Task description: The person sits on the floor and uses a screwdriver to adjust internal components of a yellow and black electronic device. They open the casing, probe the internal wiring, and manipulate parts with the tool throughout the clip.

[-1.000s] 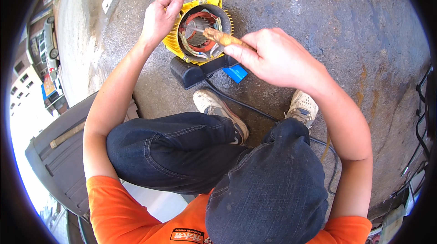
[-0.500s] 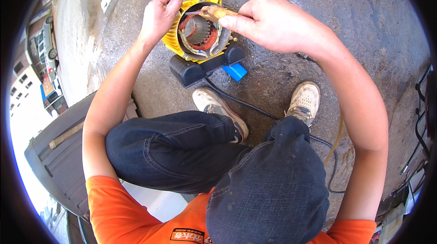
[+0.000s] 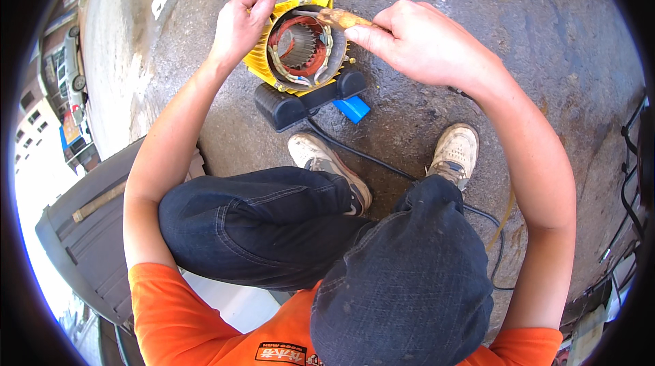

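A yellow finned motor housing (image 3: 258, 64) rests on the ground ahead of my feet, its round end facing up. Inside it show a toothed metal core and red and white copper-wire windings (image 3: 316, 66). My left hand (image 3: 237, 30) is closed on the housing's upper left edge, thumb up; its fingertips are partly hidden. In my right hand (image 3: 426, 45) is a screwdriver (image 3: 346, 19) with a worn yellow-brown handle. Its thin metal shaft points left, over the far inner rim of the housing. Whether the tip touches the rim, I cannot tell.
Black rounded feet (image 3: 281, 108) support the housing's near side, beside a blue flat piece (image 3: 352, 109). A black cable (image 3: 365, 156) runs from there between my shoes (image 3: 456, 151). A grey plastic panel (image 3: 89, 229) stands at my left; more cables hang at the far right.
My right hand has shifted to the right and slightly nearer, drawing the screwdriver's shaft rightward along the housing's opening. My left hand stays at the housing's edge, almost unmoved.
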Demonstrator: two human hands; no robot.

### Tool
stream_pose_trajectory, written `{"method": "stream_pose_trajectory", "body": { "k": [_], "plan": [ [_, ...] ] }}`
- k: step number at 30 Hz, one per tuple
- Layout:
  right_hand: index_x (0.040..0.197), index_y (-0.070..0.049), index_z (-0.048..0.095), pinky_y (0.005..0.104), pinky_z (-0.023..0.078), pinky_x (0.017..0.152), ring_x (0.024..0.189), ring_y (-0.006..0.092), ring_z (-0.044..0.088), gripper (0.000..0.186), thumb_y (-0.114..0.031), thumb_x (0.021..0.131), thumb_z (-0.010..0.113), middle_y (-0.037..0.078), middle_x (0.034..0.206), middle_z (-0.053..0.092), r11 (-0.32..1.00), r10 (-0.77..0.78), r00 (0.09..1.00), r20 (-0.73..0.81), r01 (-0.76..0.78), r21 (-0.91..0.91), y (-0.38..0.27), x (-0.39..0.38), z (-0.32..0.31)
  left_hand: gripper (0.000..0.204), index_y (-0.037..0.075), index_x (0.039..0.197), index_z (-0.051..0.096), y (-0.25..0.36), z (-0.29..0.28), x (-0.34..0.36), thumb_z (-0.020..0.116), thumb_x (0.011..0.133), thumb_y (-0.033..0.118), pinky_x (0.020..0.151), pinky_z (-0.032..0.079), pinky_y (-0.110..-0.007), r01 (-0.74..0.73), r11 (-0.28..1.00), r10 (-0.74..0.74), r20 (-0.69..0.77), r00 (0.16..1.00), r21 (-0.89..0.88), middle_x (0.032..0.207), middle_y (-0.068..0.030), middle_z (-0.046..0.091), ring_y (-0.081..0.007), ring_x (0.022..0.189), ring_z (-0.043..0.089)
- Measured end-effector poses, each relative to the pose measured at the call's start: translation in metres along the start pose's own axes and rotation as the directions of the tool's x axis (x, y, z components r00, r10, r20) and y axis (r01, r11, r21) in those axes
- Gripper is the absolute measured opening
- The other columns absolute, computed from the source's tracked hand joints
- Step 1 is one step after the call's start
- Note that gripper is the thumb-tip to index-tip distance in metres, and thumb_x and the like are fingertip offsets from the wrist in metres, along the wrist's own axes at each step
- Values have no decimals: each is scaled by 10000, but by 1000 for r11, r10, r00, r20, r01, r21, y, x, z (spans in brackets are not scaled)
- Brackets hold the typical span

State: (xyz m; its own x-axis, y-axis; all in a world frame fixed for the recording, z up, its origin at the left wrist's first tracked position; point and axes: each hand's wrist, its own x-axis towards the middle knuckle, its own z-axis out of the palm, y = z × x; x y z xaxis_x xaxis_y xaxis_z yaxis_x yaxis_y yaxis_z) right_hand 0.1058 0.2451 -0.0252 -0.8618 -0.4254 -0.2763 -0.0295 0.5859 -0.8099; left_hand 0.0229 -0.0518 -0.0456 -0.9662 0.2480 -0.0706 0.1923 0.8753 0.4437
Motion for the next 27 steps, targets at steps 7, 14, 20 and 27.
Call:
{"method": "stream_pose_trajectory", "body": {
  "k": [7,14,20,27],
  "plan": [
    [844,51,726,413,523,624,610,293,671,560,-456,987,537,203,655,647,994,-43,986,159,27,103,-15,-8,-3,465,10,790,633,-2,1,0,625,983,434,584,416,-278,-7,1000,7,1,1000,4,648,-8,566,-76,646,482],
    [892,23,723,423,536,650,663,306,693,522,-442,1001,513,185,691,668,997,-46,956,289,25,74,-14,-19,3,464,12,782,627,-5,1,0,623,988,427,581,414,-275,8,1000,-8,6,1000,-17,659,-5,576,-70,652,477],
    [942,0,722,457,556,722,755,350,714,475,-422,1003,514,194,748,691,1000,7,915,403,-9,2,-22,-28,2,458,9,781,625,-1,-1,-2,623,990,417,581,413,-273,9,1000,-9,8,1000,-9,661,-6,577,-67,652,475],
    [885,31,722,485,555,749,792,393,708,493,-413,990,536,227,790,699,998,46,917,396,-22,-64,-18,-39,7,472,-1,776,629,0,-1,0,635,960,434,630,488,-346,22,1000,-22,11,1000,-1,670,-136,617,-181,627,565]
  ]
}}
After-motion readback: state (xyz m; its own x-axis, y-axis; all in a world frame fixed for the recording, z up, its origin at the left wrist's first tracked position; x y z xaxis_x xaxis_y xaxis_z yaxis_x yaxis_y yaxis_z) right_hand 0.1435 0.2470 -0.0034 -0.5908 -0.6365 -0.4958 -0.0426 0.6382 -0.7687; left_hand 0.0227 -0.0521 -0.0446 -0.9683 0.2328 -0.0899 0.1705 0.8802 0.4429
